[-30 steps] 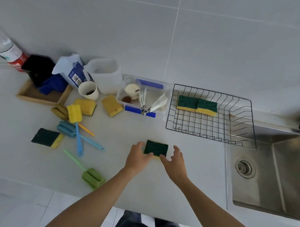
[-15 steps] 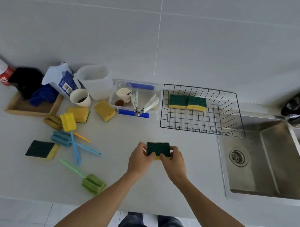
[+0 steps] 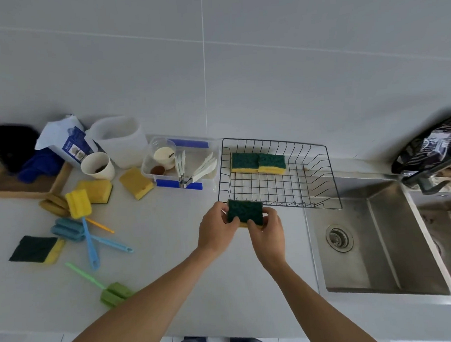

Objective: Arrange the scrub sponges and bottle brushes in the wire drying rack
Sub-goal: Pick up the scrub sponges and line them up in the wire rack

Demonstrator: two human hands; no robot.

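Sponge [image 3: 245, 211] held in both hands at the near edge of the wire rack [image 3: 321, 177].
Left hand [image 3: 216, 230] and right hand [image 3: 268, 233] pinch its short ends; coarse green face up, yellow foam beneath, long axis left-right, above the counter [image 3: 171, 249].

Both hands, the left hand [image 3: 216, 228] and the right hand [image 3: 268, 232], hold one sponge [image 3: 244, 211] between them, just before the rack's [image 3: 279, 194] near edge. Two sponges [image 3: 258, 163] sit side by side in the rack's far part. The sink [image 3: 380, 242] lies right of the hands; brushes [image 3: 87, 234] and loose sponges [image 3: 136, 183] lie well to their left.
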